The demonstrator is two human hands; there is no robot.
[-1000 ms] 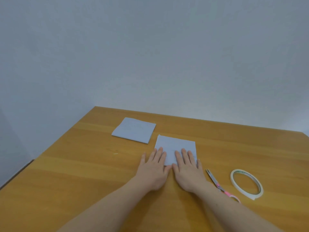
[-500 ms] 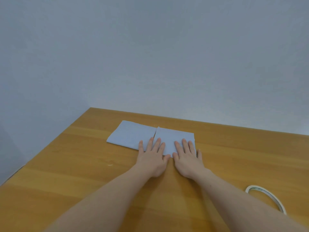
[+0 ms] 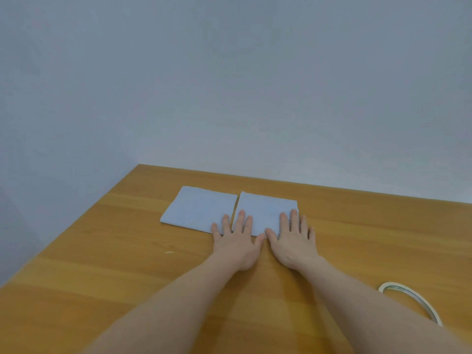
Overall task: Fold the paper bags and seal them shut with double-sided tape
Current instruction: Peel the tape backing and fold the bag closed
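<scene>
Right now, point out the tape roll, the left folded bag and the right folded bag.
tape roll [image 3: 394, 287], head view, its far rim.
left folded bag [image 3: 201, 208], head view, its middle.
right folded bag [image 3: 265, 208], head view, its bare middle.

L hand [image 3: 236, 241] + R hand [image 3: 291, 242] flat on bag [image 3: 265, 209]

Your wooden table [image 3: 102, 290] carries two folded paper bags side by side, the left bag [image 3: 199, 208] and the right bag [image 3: 265, 208], plus a tape roll [image 3: 419, 300] near you.
</scene>
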